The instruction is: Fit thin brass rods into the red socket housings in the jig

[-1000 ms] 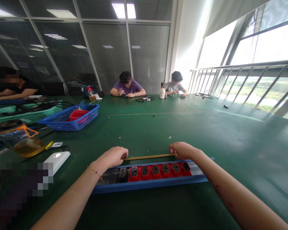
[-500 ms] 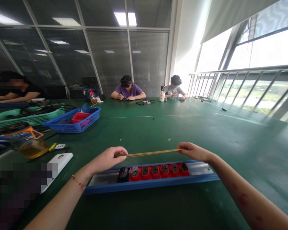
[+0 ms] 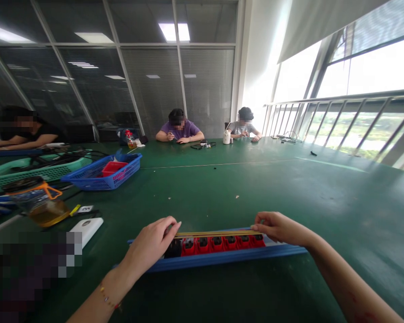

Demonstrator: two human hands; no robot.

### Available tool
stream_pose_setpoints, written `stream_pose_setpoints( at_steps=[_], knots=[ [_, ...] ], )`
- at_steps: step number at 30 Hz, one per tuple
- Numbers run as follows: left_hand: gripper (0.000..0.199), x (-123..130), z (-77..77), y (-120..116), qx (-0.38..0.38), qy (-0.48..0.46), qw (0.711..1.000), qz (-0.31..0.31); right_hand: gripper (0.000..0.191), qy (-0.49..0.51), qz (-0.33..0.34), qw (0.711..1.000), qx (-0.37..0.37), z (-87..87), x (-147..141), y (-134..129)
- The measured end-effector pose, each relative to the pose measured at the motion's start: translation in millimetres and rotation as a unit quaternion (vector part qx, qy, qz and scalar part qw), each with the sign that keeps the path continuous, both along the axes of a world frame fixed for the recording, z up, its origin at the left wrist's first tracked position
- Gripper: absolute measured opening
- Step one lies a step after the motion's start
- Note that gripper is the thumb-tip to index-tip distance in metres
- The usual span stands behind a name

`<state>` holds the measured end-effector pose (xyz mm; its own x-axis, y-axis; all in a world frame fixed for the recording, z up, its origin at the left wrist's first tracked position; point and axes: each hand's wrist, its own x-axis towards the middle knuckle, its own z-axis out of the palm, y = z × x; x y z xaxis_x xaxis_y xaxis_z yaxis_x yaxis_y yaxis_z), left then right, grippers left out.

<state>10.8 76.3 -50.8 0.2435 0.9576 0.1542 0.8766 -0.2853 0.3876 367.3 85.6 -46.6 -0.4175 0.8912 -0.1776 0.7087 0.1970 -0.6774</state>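
Thin brass-coloured strips (image 3: 215, 233) stretch between my two hands, along the far side of a long blue power strip housing (image 3: 229, 258). My left hand (image 3: 151, 244) pinches their left end, above the housing's left part. At the other end, my right hand (image 3: 278, 227) is closed with thumb and fingers on the strips. Inside the housing sits a row of several red socket pieces (image 3: 204, 246) with dark faces, and a black piece (image 3: 173, 249) at their left, partly behind my left hand. Whether the strips touch the sockets I cannot tell.
On the left stand a blue basket (image 3: 112, 179) holding a red box (image 3: 113, 168), a green basket (image 3: 60, 165), a jar of amber liquid (image 3: 49, 211) and a white device (image 3: 91, 231). Two people (image 3: 183, 130) (image 3: 245, 128) sit across the green table; another person (image 3: 37, 134) is at far left.
Both hands have come down and nearer with the strips, from above and beyond the housing to its far side. The housing has stayed in place.
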Motion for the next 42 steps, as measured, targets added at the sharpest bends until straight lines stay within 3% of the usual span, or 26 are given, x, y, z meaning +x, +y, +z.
stream_pose_setpoints(
  at_steps=[4, 10, 15, 24, 35, 42],
  knots=[
    [0.033, 0, -4.4, -1, -0.027, 0.03, 0.999, 0.019, 0.035, -0.021, 0.01, 1.0, 0.014, -1.4, 2, 3],
    [0.032, 3, 0.7, -3, -0.08, 0.041, 0.996, 0.015, 0.032, -0.022, 0.021, 0.999, 0.026, -4.8, 2, 4],
    [0.034, 3, 3.7, -4, -0.1, 0.036, 0.994, 0.005, 0.03, -0.045, 0.031, 0.995, 0.087, -1.2, 2, 2],
    [0.036, 2, -0.9, -2, -0.097, 0.042, 0.994, -0.001, 0.034, 0.021, 0.02, 0.999, 0.036, -18.2, 2, 11],
    [0.037, 2, -7.5, -2, -0.082, 0.048, 0.995, -0.011, 0.032, 0.034, 0.041, 0.998, 0.03, -21.3, 4, 11],
    [0.038, 1, 4.0, -1, -0.024, 0.058, 0.997, -0.05, 0.036, 0.034, 0.053, 0.998, 0.031, -20.0, 5, 11]
  ],
)
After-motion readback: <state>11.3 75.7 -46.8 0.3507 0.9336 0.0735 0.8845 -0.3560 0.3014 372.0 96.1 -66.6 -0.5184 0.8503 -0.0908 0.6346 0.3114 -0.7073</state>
